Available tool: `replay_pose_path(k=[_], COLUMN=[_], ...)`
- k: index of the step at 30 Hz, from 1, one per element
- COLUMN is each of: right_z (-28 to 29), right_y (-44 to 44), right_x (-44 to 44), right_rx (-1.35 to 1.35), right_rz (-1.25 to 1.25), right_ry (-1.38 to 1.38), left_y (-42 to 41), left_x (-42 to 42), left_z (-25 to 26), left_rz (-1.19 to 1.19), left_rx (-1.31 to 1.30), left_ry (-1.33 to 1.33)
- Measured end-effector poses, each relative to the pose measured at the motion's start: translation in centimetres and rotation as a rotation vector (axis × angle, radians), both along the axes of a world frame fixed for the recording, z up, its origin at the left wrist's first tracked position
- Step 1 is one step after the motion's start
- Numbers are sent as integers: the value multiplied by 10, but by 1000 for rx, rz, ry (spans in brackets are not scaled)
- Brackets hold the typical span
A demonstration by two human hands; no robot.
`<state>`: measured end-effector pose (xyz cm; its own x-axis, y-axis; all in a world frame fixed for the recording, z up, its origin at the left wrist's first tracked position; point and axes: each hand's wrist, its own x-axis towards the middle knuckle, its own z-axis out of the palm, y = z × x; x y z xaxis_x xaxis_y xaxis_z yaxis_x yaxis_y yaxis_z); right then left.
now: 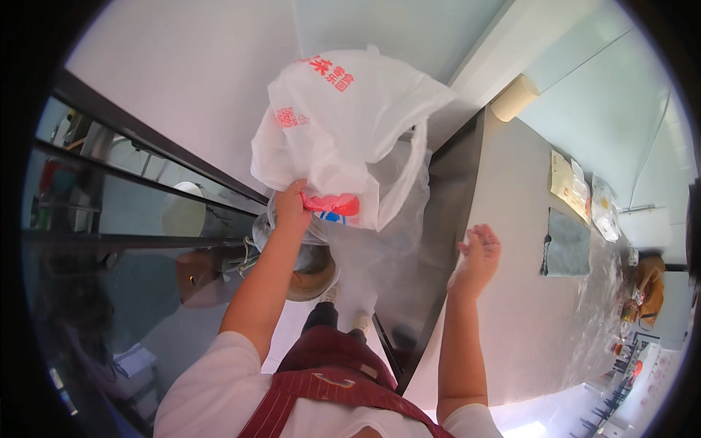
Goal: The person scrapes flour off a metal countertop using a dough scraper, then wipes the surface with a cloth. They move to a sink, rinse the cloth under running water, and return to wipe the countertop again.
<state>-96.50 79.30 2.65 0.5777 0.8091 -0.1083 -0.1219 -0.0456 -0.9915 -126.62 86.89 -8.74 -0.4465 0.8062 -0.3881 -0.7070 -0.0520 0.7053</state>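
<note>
My left hand (pixel 292 207) is shut on a white plastic carrier bag (pixel 334 131) with red printing, gripping it by its lower edge. A pink-red item (pixel 334 204) and a patch of blue show at the bag's bottom beside my fingers. The bag puffs outward, and one loop handle (pixel 412 169) hangs on its right side. Behind and below it spreads a large translucent plastic bag (pixel 378 257). My right hand (pixel 477 256) is raised over the metal table's near edge, its fingers partly curled. A pale patch lies along its palm; whether it is something held is unclear.
A metal worktable (pixel 509 317) runs along the right, bearing a grey cloth (pixel 568 242), flat packets (pixel 570 183) and a paper roll (pixel 515 98). Round containers (pixel 312 279) stand low by my feet. Dark-framed glass (pixel 131 274) lines the left.
</note>
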Motion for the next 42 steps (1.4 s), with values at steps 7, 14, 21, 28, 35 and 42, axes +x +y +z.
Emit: replay_pose_path(k=[7,14,21,28,35,42], right_z=[-98,-149,-41,96,122,101], right_y=[7,53,67,76,67,44], right_x=[-43,-54,-45,-35,-62,-20], right_rx=[-360,-714,-340,117,492,503], right_rz=[258,233,275,-184,-426,-427], right_ry=[-445,-752,-401,-676,-543,-660], left_y=[27,12,2,-4,0,32], left_x=[-10,-21,-54,-57,-32,-36], left_z=[-79,-78,-58,-112,-63,9], left_rz=[-83,-376,-545,-827,-724,-143], left_rx=[-402,-568,-670,-439,-764,-79], left_ry=[-43,67,78,1252,1236,1854])
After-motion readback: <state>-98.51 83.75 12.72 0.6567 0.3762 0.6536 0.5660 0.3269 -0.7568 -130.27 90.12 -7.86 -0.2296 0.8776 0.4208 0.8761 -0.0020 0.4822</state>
